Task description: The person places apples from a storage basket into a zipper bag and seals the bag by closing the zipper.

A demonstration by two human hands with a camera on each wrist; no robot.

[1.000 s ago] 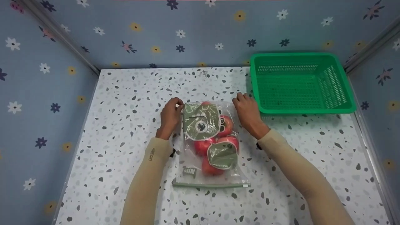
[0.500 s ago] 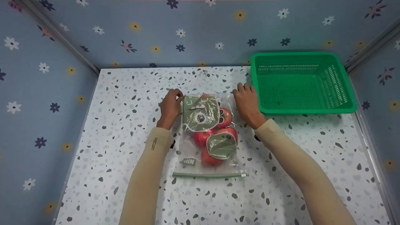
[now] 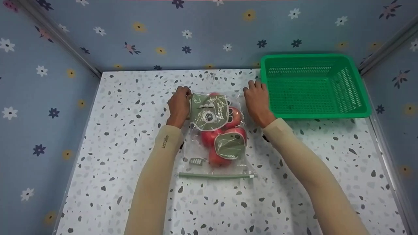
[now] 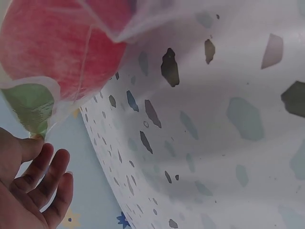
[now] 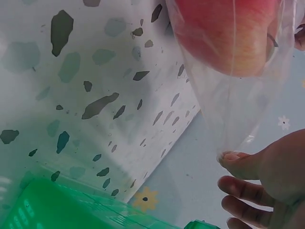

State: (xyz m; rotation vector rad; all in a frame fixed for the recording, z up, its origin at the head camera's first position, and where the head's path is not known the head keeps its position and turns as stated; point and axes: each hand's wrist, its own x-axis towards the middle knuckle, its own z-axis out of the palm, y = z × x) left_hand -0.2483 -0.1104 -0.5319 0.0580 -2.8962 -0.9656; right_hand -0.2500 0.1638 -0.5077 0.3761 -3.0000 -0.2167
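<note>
A clear zip bag [image 3: 196, 147] with green cartoon prints lies on the speckled table, several red apples [image 3: 219, 159] inside it. Its green zip strip [image 3: 212, 176] faces the person, with a white slider at the right end. My left hand [image 3: 179, 107] pinches the bag's far left corner; in the left wrist view, thumb and index finger meet on the green-printed film [image 4: 33, 107]. The far right corner is pinched by my right hand [image 3: 257, 103], and the right wrist view has the clear film [image 5: 228, 114] drawn to a point at the thumb, below an apple [image 5: 228, 38].
A green plastic basket [image 3: 313, 116] stands at the back right, close beside the right hand. Flower-patterned walls [image 3: 212, 32] rise at the back and on both sides of the speckled table [image 3: 130, 147].
Both hands have moved away from the person toward the back wall, and the bag of apples has slid with them. Each hand has kept its corner.
</note>
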